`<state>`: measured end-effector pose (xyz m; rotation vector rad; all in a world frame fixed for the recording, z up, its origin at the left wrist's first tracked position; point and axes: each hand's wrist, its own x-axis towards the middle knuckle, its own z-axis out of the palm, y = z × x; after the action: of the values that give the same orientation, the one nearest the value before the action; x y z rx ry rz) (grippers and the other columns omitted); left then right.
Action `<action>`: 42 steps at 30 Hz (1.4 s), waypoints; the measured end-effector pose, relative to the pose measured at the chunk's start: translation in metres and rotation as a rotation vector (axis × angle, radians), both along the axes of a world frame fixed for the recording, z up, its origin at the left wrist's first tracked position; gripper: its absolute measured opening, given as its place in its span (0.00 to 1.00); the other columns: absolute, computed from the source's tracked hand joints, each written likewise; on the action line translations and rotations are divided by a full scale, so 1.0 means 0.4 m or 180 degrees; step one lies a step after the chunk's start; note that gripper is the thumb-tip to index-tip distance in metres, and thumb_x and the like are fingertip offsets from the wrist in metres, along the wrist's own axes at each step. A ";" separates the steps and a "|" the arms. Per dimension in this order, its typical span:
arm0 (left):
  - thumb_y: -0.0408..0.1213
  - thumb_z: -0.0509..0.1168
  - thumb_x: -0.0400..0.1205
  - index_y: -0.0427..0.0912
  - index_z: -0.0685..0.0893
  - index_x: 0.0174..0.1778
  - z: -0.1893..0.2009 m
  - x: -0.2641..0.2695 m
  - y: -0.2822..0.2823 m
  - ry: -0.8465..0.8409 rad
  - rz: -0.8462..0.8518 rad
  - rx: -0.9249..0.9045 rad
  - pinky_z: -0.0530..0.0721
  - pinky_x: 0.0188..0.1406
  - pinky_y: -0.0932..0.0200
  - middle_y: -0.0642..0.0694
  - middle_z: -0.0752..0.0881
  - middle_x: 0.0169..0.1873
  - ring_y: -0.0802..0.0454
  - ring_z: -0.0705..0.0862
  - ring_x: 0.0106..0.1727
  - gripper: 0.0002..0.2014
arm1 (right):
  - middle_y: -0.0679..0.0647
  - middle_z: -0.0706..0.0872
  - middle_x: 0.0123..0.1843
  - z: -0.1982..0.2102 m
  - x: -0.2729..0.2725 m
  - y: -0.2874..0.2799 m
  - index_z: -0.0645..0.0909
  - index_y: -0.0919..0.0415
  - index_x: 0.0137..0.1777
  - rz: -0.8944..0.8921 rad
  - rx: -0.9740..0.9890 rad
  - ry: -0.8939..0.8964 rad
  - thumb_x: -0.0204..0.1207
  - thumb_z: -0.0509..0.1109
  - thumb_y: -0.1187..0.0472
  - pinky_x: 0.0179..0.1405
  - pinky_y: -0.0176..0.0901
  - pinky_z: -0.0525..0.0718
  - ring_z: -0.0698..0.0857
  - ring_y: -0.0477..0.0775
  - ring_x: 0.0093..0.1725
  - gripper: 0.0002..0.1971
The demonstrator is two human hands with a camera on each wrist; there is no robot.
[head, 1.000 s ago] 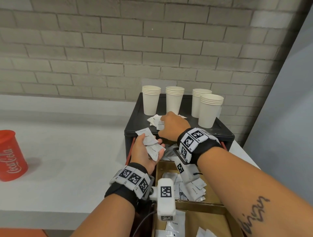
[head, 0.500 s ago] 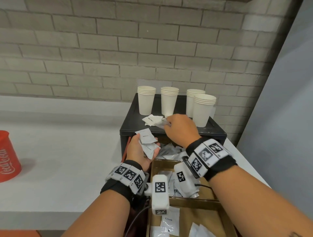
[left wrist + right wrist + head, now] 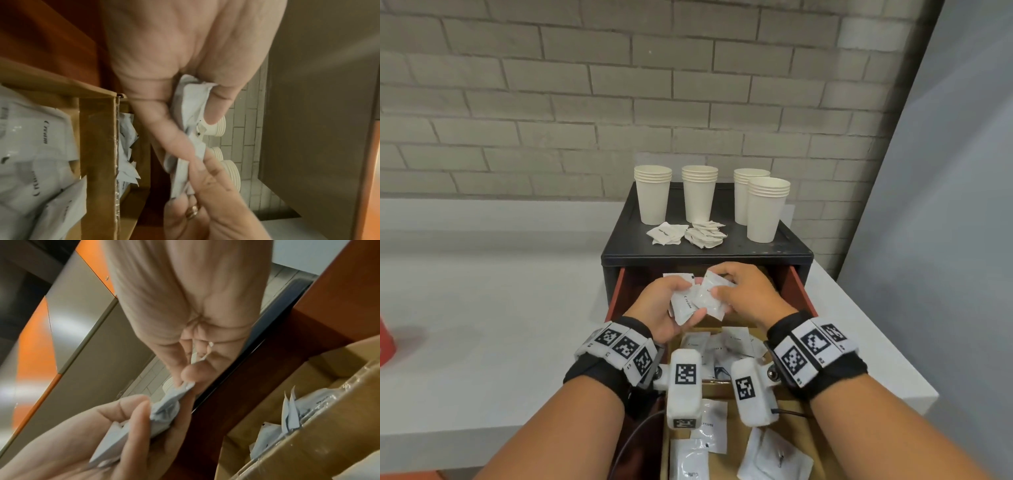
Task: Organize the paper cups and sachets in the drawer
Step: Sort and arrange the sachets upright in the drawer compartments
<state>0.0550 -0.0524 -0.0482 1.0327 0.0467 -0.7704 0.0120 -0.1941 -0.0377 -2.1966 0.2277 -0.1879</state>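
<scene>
My left hand [image 3: 671,305] holds a small bundle of white sachets [image 3: 688,303] over the open drawer [image 3: 799,291]. My right hand [image 3: 736,294] pinches one sachet [image 3: 714,293] at the top of that bundle. In the left wrist view the bundle of sachets [image 3: 191,113] sits between thumb and fingers. In the right wrist view the sachet [image 3: 170,400] is pinched at its corner. Several stacks of white paper cups [image 3: 653,195] stand on the black cabinet top [image 3: 787,246], with two little heaps of sachets [image 3: 703,231] in front. More sachets [image 3: 734,341] lie in the drawer's cardboard compartments.
The black cabinet stands on a white counter [image 3: 500,291] against a grey brick wall. A red cup [image 3: 385,346] shows at the far left edge. A grey panel closes off the right side. Cardboard dividers [image 3: 100,146] split the drawer.
My right hand has come back from the cabinet top, leaving sachets there, and now meets the left hand over the drawer. The head view has tilted down.
</scene>
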 end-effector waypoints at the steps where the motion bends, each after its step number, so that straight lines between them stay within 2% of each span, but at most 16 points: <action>1: 0.28 0.53 0.82 0.36 0.81 0.52 -0.001 0.004 0.004 -0.0004 -0.0012 -0.0049 0.87 0.36 0.59 0.33 0.85 0.51 0.38 0.85 0.51 0.12 | 0.52 0.83 0.61 0.001 -0.002 -0.005 0.81 0.55 0.63 -0.0098 0.0124 -0.0038 0.78 0.67 0.69 0.54 0.48 0.87 0.83 0.51 0.58 0.16; 3: 0.24 0.50 0.81 0.35 0.80 0.58 -0.002 0.013 0.007 -0.0018 0.0040 -0.0091 0.85 0.49 0.55 0.33 0.83 0.56 0.38 0.83 0.55 0.16 | 0.53 0.83 0.60 0.010 -0.008 -0.026 0.82 0.56 0.63 -0.0269 0.0300 -0.0089 0.80 0.65 0.69 0.45 0.39 0.87 0.84 0.51 0.56 0.15; 6: 0.21 0.49 0.82 0.36 0.75 0.66 -0.001 0.024 0.005 -0.0020 0.0249 -0.0028 0.81 0.55 0.47 0.32 0.78 0.65 0.38 0.78 0.66 0.19 | 0.55 0.84 0.60 0.017 -0.020 -0.061 0.83 0.58 0.61 -0.0384 0.0286 0.0081 0.80 0.64 0.69 0.40 0.32 0.82 0.83 0.50 0.55 0.13; 8: 0.20 0.51 0.83 0.37 0.72 0.72 -0.003 0.031 0.000 0.0000 0.0359 0.0041 0.79 0.56 0.44 0.33 0.75 0.69 0.37 0.76 0.70 0.22 | 0.57 0.84 0.61 0.009 -0.026 -0.074 0.84 0.61 0.60 -0.0288 0.0009 0.0332 0.79 0.65 0.67 0.44 0.34 0.78 0.81 0.49 0.52 0.12; 10: 0.19 0.54 0.82 0.38 0.69 0.75 -0.005 0.030 -0.004 -0.0008 0.0402 0.0110 0.79 0.58 0.41 0.33 0.75 0.71 0.35 0.76 0.70 0.24 | 0.56 0.84 0.63 -0.002 -0.027 -0.070 0.83 0.62 0.62 -0.0234 -0.0320 0.0451 0.79 0.67 0.63 0.54 0.37 0.76 0.81 0.51 0.58 0.13; 12: 0.20 0.56 0.82 0.36 0.71 0.71 -0.003 0.018 -0.007 -0.0044 0.0320 0.0185 0.80 0.60 0.40 0.33 0.78 0.68 0.36 0.78 0.68 0.21 | 0.54 0.82 0.65 -0.012 -0.021 -0.053 0.79 0.59 0.67 -0.0113 -0.0271 0.0412 0.79 0.68 0.58 0.57 0.39 0.75 0.80 0.52 0.63 0.17; 14: 0.21 0.57 0.83 0.36 0.76 0.63 -0.001 0.003 -0.010 -0.0161 0.0155 0.0191 0.81 0.58 0.43 0.34 0.81 0.62 0.38 0.81 0.64 0.14 | 0.52 0.83 0.59 -0.018 -0.013 -0.027 0.77 0.57 0.69 0.0097 0.0149 0.0377 0.78 0.69 0.56 0.52 0.39 0.81 0.82 0.49 0.57 0.19; 17: 0.27 0.58 0.85 0.34 0.77 0.60 0.004 -0.006 -0.015 -0.0153 0.0119 0.0153 0.81 0.56 0.44 0.35 0.84 0.53 0.40 0.83 0.57 0.10 | 0.51 0.85 0.48 -0.023 -0.005 0.005 0.79 0.57 0.63 0.0170 0.0601 0.0188 0.77 0.70 0.63 0.34 0.33 0.81 0.84 0.44 0.41 0.15; 20: 0.36 0.55 0.87 0.36 0.78 0.57 0.009 -0.004 -0.016 0.0128 0.0198 -0.0066 0.82 0.53 0.45 0.34 0.85 0.54 0.41 0.84 0.53 0.10 | 0.52 0.86 0.52 -0.018 -0.003 -0.001 0.81 0.54 0.56 -0.0019 0.0632 -0.0044 0.78 0.68 0.67 0.30 0.29 0.80 0.85 0.45 0.43 0.11; 25: 0.40 0.51 0.87 0.36 0.81 0.59 0.002 0.008 -0.005 0.0119 0.0257 0.0183 0.81 0.44 0.54 0.36 0.85 0.52 0.44 0.83 0.49 0.16 | 0.53 0.84 0.51 0.006 -0.014 -0.048 0.83 0.60 0.59 -0.0316 0.0710 0.0249 0.80 0.62 0.70 0.33 0.32 0.76 0.80 0.45 0.41 0.13; 27: 0.40 0.52 0.87 0.38 0.80 0.63 0.000 0.011 -0.005 0.0081 0.0282 0.0405 0.81 0.33 0.61 0.39 0.85 0.50 0.50 0.81 0.42 0.16 | 0.53 0.83 0.52 0.002 -0.019 -0.055 0.85 0.62 0.57 -0.0301 0.0557 0.0378 0.80 0.62 0.70 0.40 0.35 0.76 0.78 0.45 0.43 0.13; 30: 0.36 0.57 0.86 0.39 0.73 0.67 -0.008 0.010 -0.012 -0.0025 0.0275 0.0723 0.76 0.17 0.69 0.39 0.86 0.50 0.52 0.82 0.40 0.14 | 0.53 0.85 0.54 -0.010 -0.018 -0.041 0.85 0.62 0.54 -0.0224 0.0555 0.0329 0.80 0.64 0.64 0.47 0.38 0.78 0.79 0.45 0.48 0.09; 33: 0.31 0.61 0.84 0.37 0.76 0.65 -0.016 0.008 -0.018 -0.0277 0.0092 0.0918 0.74 0.14 0.73 0.39 0.85 0.43 0.54 0.81 0.35 0.14 | 0.55 0.84 0.52 -0.017 -0.015 -0.010 0.81 0.59 0.61 -0.0073 0.0995 0.0342 0.79 0.67 0.63 0.39 0.34 0.83 0.82 0.45 0.43 0.12; 38: 0.29 0.63 0.82 0.37 0.84 0.57 -0.018 0.013 -0.009 -0.0492 0.0230 0.0959 0.78 0.18 0.75 0.41 0.85 0.34 0.61 0.78 0.22 0.09 | 0.60 0.84 0.58 -0.028 0.009 -0.014 0.80 0.57 0.62 -0.0297 0.0854 0.0287 0.78 0.65 0.72 0.26 0.29 0.80 0.83 0.47 0.37 0.16; 40: 0.30 0.64 0.81 0.38 0.84 0.52 -0.016 0.018 -0.004 -0.0486 0.0473 0.0982 0.79 0.20 0.74 0.44 0.84 0.34 0.60 0.77 0.25 0.06 | 0.60 0.82 0.63 -0.035 0.016 -0.030 0.78 0.60 0.66 -0.0675 0.1153 0.0194 0.78 0.65 0.72 0.31 0.31 0.83 0.84 0.48 0.38 0.17; 42: 0.33 0.65 0.81 0.39 0.83 0.49 -0.015 0.021 -0.004 -0.0453 0.0614 0.1050 0.79 0.21 0.72 0.45 0.82 0.37 0.59 0.77 0.29 0.04 | 0.61 0.76 0.70 -0.044 0.017 -0.041 0.72 0.65 0.73 -0.0868 0.1371 0.0218 0.79 0.65 0.70 0.55 0.42 0.86 0.84 0.54 0.56 0.22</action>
<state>0.0633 -0.0539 -0.0541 1.3723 0.1532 -0.5210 0.0189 -0.2106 -0.0554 -1.7401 0.5542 -0.1942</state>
